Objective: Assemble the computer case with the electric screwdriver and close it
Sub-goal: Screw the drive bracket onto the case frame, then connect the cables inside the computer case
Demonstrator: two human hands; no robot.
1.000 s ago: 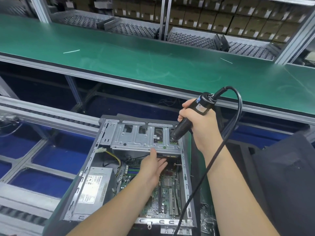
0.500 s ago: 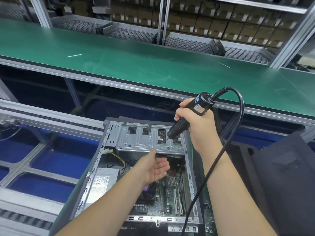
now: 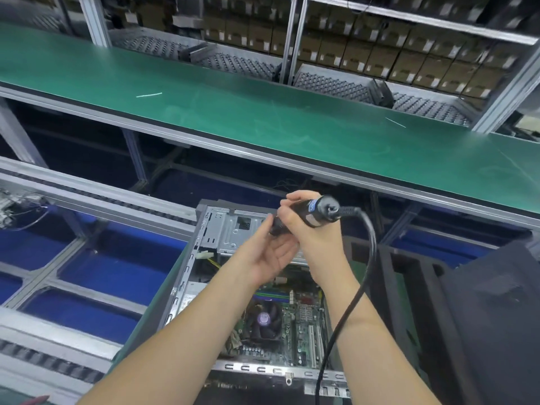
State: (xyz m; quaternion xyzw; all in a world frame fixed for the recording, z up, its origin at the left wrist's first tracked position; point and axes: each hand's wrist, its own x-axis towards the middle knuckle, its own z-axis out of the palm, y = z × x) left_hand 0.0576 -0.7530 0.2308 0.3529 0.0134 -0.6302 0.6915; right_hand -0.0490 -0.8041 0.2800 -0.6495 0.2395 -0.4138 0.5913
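Note:
The open computer case [image 3: 187,276] lies on its side below me, with its metal drive cage [image 3: 230,232] at the far end and the motherboard [image 3: 304,325] with a fan exposed. My right hand [image 3: 315,244] grips the black electric screwdriver [image 3: 318,211], which is held almost level above the cage. Its cable [image 3: 371,258] loops down on the right. My left hand [image 3: 266,255] is raised palm-up, with its thumb and loosely curved fingers at the screwdriver's nose. The bit itself is hidden between the hands.
A long green bench [image 3: 263,118] runs across behind the case, with shelves of boxes beyond it. A black side panel [image 3: 496,317] lies to the right of the case. Metal conveyor rails [image 3: 87,194] over blue flooring fill the left.
My right hand lifted the screwdriver off the drive cage and tilted it level. My left hand left the cage's edge and rose to the tool's nose.

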